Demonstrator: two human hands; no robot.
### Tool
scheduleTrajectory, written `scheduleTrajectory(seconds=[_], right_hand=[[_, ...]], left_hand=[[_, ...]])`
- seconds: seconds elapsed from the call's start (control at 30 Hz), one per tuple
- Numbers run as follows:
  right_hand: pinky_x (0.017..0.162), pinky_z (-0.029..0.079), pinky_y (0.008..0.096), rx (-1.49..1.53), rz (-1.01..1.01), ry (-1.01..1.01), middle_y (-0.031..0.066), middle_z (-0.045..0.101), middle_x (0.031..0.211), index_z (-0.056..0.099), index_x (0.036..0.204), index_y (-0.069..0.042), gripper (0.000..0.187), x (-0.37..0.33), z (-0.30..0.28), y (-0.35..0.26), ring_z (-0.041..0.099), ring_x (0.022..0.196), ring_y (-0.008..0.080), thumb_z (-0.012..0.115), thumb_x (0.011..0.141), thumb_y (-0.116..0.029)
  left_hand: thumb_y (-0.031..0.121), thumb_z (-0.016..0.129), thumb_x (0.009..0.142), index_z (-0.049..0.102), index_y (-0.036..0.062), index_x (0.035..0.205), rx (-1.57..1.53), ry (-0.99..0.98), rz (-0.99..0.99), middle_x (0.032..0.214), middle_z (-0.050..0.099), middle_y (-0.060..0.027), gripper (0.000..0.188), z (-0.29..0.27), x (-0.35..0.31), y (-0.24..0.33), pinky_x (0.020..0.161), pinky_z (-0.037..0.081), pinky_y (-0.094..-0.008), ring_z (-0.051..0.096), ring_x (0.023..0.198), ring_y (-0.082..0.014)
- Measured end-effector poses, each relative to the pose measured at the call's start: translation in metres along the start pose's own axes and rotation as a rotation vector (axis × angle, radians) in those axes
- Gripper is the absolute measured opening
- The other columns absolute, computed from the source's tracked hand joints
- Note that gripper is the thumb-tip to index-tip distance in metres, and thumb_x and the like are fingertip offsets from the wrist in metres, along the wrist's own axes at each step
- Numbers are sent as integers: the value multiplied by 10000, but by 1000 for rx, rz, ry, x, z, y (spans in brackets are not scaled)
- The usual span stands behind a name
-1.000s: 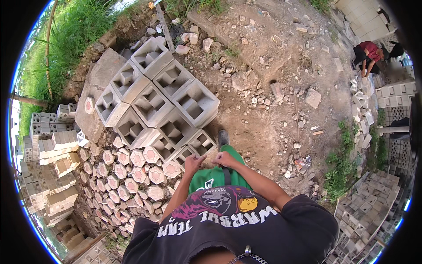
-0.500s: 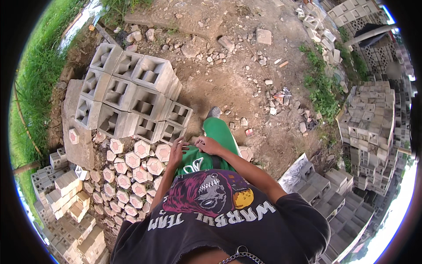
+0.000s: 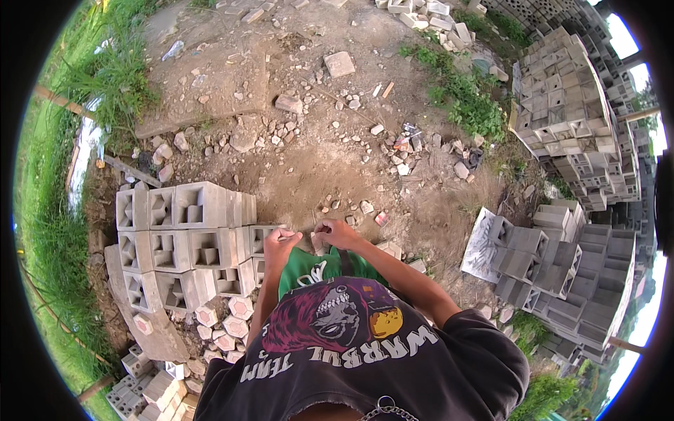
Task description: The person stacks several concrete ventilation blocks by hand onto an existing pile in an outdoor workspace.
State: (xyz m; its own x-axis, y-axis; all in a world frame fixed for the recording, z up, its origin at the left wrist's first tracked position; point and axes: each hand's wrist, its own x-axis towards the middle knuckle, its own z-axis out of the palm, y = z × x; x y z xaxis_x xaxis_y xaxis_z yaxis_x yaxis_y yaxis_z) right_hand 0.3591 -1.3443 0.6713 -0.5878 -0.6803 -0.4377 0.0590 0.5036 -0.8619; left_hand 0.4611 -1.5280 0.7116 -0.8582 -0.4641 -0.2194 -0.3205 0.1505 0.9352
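My left hand [image 3: 281, 242] is in front of my green shorts [image 3: 298, 269], its fingers drawn together in a pinch. If anything is between them, it is too small to name. A short gap to the right, my right hand [image 3: 337, 234] is curled with thumb and fingertips together, and what it may hold is hidden. Close beside the left hand stands a stack of grey hollow concrete blocks [image 3: 203, 242], openings facing up. Several hexagonal pavers [image 3: 236, 326] with pinkish centres lie below the stack.
Broken stones and a flat slab piece [image 3: 340, 64] lie on the dirt ahead. To the right are dark grey blocks [image 3: 537, 263] and a tall block stack [image 3: 569, 112]. Low weeds [image 3: 463, 105] grow before it. Grass [image 3: 53, 231] lines the left side.
My view has swung to the right, so the block stack sits lower and farther left. The left hand's fingers have closed from a looser spread. My forward leg and shoe no longer show.
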Motion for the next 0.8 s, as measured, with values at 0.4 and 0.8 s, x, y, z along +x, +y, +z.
scheduleTrajectory(seconds=[0.4, 0.8], right_hand=[[516, 425, 278, 1, 233, 419, 52, 565, 542, 675, 741, -33, 435, 32, -97, 20, 539, 537, 89, 620, 828, -455], [609, 437, 348, 337, 280, 958, 94, 572, 658, 582, 781, 7, 431, 84, -174, 27, 551, 632, 181, 465, 937, -377]], left_hand=[[380, 557, 908, 606, -12, 585, 220, -469, 3, 512, 571, -55, 510, 91, 126, 61, 486, 413, -275, 537, 468, -111], [241, 333, 961, 628, -10, 954, 65, -1276, 98, 950, 638, -97, 388, 213, 316, 81, 837, 450, -311, 597, 896, -182]])
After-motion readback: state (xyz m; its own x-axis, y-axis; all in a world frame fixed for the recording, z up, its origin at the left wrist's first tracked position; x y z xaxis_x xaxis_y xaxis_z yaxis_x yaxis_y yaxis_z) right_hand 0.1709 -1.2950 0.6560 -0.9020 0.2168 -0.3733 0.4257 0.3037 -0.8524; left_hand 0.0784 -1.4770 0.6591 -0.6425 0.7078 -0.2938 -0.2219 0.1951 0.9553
